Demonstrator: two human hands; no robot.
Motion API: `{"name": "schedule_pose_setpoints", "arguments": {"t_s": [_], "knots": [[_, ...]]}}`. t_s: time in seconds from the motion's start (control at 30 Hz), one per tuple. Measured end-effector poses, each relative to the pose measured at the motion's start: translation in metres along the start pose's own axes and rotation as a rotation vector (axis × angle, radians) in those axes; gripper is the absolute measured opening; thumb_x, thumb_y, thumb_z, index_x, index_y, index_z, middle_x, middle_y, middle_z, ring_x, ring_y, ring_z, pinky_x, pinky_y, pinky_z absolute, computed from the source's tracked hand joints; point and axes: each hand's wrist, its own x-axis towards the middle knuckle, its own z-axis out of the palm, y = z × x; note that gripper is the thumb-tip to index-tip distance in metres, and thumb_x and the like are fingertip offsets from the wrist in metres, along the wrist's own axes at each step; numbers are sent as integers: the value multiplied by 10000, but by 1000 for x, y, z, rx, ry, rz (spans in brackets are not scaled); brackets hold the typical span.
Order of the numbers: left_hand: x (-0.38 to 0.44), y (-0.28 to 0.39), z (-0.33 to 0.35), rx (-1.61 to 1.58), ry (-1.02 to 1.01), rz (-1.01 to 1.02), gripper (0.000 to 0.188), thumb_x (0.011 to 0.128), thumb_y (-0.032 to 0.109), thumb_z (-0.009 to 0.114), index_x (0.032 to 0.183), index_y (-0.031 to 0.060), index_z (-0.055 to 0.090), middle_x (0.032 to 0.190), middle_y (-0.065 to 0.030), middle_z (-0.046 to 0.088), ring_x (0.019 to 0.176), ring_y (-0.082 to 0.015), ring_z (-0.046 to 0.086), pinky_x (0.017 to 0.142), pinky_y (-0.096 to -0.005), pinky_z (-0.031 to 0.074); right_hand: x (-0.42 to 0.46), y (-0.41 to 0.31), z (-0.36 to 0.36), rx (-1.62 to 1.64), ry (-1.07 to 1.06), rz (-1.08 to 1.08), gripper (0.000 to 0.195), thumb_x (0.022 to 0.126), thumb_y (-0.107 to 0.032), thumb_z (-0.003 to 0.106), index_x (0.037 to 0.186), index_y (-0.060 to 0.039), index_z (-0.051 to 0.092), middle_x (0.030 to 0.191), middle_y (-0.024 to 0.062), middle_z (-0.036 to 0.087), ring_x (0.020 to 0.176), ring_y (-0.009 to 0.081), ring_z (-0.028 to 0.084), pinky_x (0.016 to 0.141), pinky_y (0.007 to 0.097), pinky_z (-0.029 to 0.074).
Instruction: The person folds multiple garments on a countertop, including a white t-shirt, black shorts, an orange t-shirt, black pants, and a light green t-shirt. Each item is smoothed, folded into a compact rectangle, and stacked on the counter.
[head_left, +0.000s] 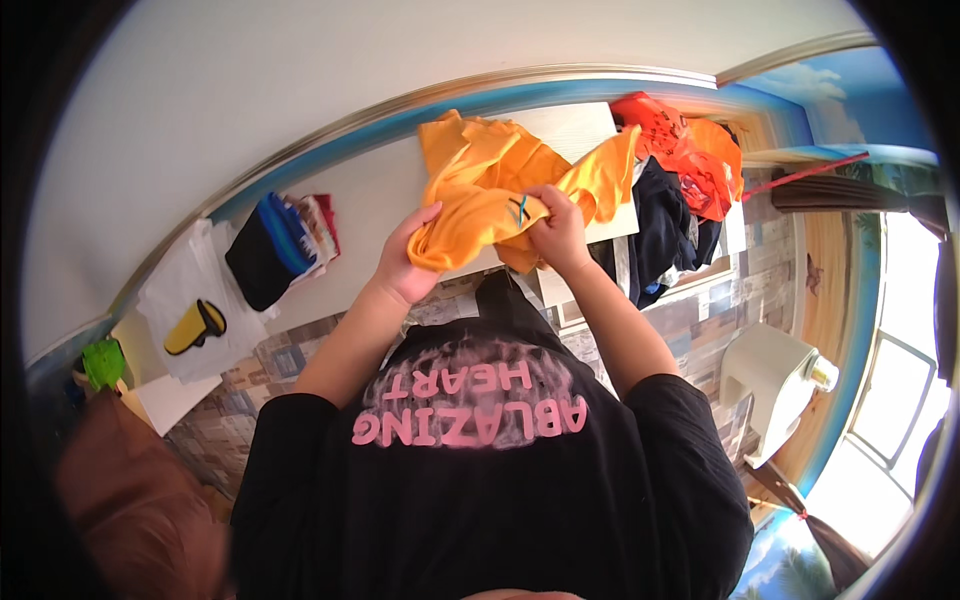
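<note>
An orange garment (480, 217) with a small blue and dark emblem is bunched between my two hands. My left hand (411, 251) grips its rolled left end, thumb on top of the fabric. My right hand (556, 229) pinches the cloth just right of the emblem. The rest of the garment spreads over the white tabletop (375, 187), one part reaching right towards a dark pile of clothes (660, 225). Folded clothes (274, 247), black, blue, white and red, rest on the table left of my hands.
Red plastic bags (682, 150) sit beside the dark clothes at the right. On the left, a white plastic bag (217, 352) lies under a yellow and black object (195, 327). A white chair-like object (765, 382) stands at the right, near the window. Brown fabric (135, 502) shows lower left.
</note>
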Motion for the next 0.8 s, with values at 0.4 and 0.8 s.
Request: {"name": "schedule_pose_setpoints", "arguments": {"t_s": [0.4,0.8], "knots": [[-138,26,-78,736,303,762,363,1008,281,609,1291,76,511,1169,-36,599,1051,-141,581,903,-307,458,-32,-187,76,938,-96,361,381,1030,-40,488,1398,-67,394,1185,157,628,1056,226,647,899,339,560],[-207,47,-49,835,37,683,339,954,121,698,1244,23,553,1152,-56,630,1053,-129,621,927,-301,524,-70,-263,109,1094,-168,295,539,961,82,434,1459,-86,315,1327,165,516,1210,254,551,1029,396,495]]}}
